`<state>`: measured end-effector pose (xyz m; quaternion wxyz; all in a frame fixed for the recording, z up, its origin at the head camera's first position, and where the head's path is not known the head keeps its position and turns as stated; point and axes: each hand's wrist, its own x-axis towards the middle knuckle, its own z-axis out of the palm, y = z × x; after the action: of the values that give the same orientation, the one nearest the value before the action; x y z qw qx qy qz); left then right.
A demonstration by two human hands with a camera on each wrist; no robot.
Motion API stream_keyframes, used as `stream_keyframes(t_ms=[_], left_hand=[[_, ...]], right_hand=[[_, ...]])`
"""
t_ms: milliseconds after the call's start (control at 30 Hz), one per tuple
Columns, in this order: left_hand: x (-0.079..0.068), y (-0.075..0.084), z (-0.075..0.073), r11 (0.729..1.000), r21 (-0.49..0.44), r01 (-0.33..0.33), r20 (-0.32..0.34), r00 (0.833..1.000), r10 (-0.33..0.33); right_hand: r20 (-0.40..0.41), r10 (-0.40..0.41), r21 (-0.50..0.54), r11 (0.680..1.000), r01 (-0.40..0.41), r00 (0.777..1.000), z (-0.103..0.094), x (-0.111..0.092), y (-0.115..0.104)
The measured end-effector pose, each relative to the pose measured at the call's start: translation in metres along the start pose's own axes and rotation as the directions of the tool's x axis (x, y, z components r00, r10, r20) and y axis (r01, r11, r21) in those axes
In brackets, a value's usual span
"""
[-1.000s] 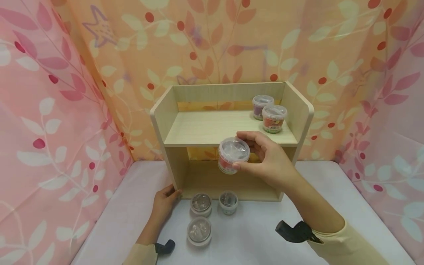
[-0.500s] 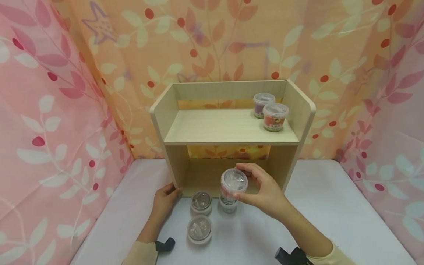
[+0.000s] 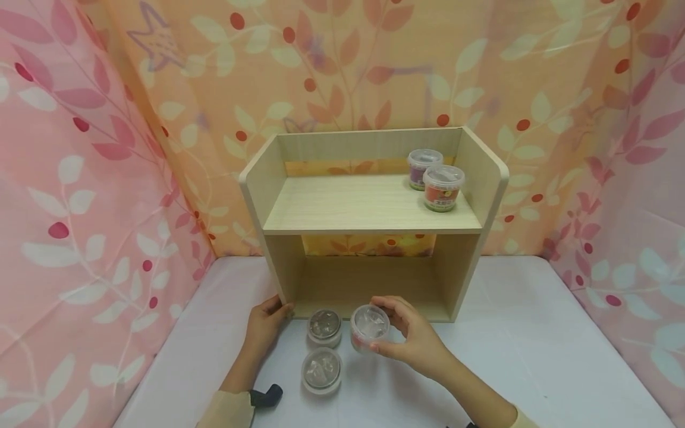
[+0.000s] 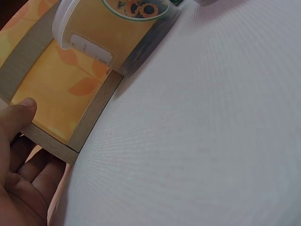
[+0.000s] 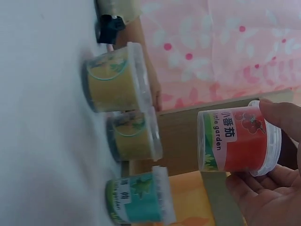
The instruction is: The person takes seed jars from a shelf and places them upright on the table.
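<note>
My right hand (image 3: 412, 342) holds a lidded plastic tub (image 3: 370, 324) by its rim, thumb on one side and fingers on the other. Its red label with tomatoes (image 5: 240, 136) shows in the right wrist view. Below it, apart, stands a teal-labelled tub (image 5: 138, 197), which the held tub covers in the head view. Two yellow-labelled tubs (image 3: 324, 326) (image 3: 321, 370) stand to the left on the white tabletop. With thumb inside and fingers outside, my left hand (image 3: 263, 324) grips the lower left side panel of a small wooden shelf (image 3: 369, 230).
Two more tubs, a purple-labelled one (image 3: 424, 170) and an orange-red one (image 3: 443, 189), stand at the right end of the upper shelf board. A patterned curtain (image 3: 342, 65) closes off the back, with pink ones at both sides.
My right hand has lowered the red tub from in front of the upper board to just over the teal tub. My left hand stays on the shelf's side panel.
</note>
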<state>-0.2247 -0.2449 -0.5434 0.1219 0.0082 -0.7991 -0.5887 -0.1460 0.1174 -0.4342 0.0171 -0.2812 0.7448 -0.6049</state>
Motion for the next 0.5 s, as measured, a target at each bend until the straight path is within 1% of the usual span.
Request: stream_keyframes(t_ms=[200,500], left_hand=[[-0.001,0.0,0.0,1.0,0.011,-0.008,-0.002,1.0,0.008],[-0.001,0.003,0.001,1.0,-0.013,-0.004,0.002,1.0,0.004]], right_hand=[[0.039,0.022,0.027,0.999,-0.023,0.999,0.005,-0.007,0.017],[0.099,0.058,0.005,0.998,-0.059,0.993,0.009,-0.014,0.036]])
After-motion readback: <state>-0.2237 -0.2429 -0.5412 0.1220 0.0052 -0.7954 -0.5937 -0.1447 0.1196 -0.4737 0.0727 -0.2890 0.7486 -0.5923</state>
